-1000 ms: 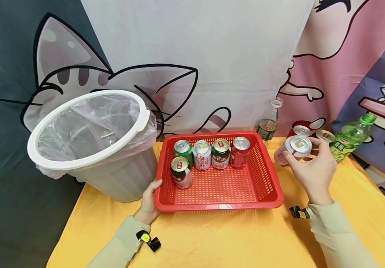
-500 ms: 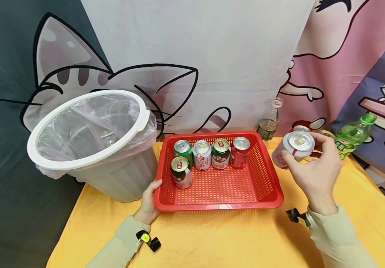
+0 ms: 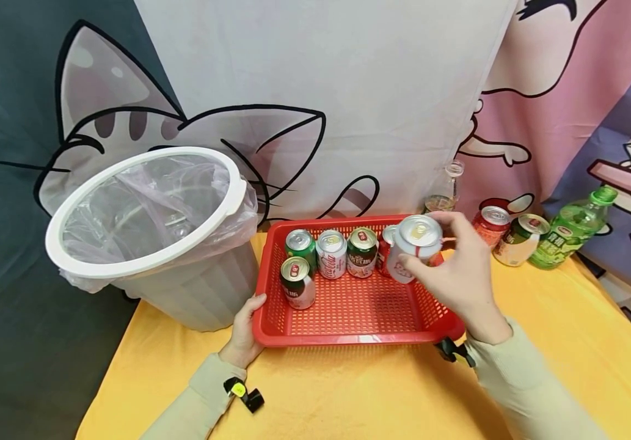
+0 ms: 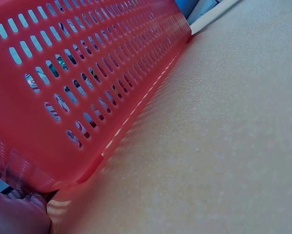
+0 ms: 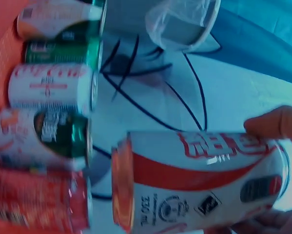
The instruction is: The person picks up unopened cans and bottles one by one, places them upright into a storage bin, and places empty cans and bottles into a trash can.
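My right hand (image 3: 460, 278) pinches a white soda can with a red band (image 3: 415, 249), thumb on the near side. The can is over the right part of the red plastic basket (image 3: 359, 339) and hides part of a red can (image 3: 383, 250) standing inside. In the right wrist view the held can (image 5: 204, 180) lies sideways in the picture. My left hand (image 3: 245, 330) grips the basket's left front corner, thumb at the rim; in the left wrist view the curled fingers (image 4: 26, 197) are at the basket's bottom corner. Several cans stand upright in the basket, among them a white Coca-Cola can (image 3: 331, 260).
A grey bin (image 3: 200, 299) with a clear liner stands left of the basket. Behind the right hand is a clear bottle (image 3: 449, 183). A red can (image 3: 491, 226), a dark green-and-cream can (image 3: 520, 241) and a green bottle (image 3: 568, 232) stand right on the yellow cloth (image 3: 348, 391).
My right hand has carried the white can leftward, from beside the basket to over its right part. The cans behind it at the right now show. The left hand has stayed at the corner.
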Action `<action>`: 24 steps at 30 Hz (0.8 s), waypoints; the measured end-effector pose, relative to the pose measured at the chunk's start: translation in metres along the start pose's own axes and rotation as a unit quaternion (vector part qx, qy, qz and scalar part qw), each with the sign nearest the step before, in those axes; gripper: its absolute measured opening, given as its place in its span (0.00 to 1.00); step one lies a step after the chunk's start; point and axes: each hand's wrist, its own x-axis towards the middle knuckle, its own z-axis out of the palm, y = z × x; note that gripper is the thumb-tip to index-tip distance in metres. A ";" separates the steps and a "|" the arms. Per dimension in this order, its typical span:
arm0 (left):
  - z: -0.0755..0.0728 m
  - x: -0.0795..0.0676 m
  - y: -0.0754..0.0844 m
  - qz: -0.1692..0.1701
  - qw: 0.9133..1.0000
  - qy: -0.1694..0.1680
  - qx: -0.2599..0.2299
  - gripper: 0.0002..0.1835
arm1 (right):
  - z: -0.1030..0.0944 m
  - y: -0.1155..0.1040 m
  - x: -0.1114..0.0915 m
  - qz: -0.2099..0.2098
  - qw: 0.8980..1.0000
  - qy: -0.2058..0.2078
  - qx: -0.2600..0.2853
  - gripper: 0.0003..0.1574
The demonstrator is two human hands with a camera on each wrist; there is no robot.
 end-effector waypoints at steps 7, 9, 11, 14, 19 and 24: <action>0.001 0.001 -0.001 -0.008 1.000 0.005 0.000 0.24 | 0.026 0.004 0.013 -0.064 0.990 -0.124 0.029 0.41; 0.001 0.002 -0.001 -0.008 1.000 0.006 0.001 0.24 | 0.032 0.005 0.017 -0.067 0.985 -0.153 0.034 0.41; 0.000 0.002 -0.001 -0.008 1.000 0.004 0.002 0.24 | 0.039 0.004 0.021 -0.068 0.980 -0.182 0.040 0.40; 0.000 0.002 0.000 -0.006 1.000 0.001 0.002 0.25 | 0.048 0.004 0.026 -0.062 0.971 -0.225 0.047 0.40; -0.001 0.002 0.001 -0.004 1.000 0.002 -0.001 0.25 | 0.064 0.006 0.035 -0.071 0.954 -0.285 0.068 0.40; -0.001 0.002 0.001 -0.005 1.000 0.006 -0.004 0.24 | 0.079 0.012 0.038 -0.098 0.934 -0.332 0.089 0.40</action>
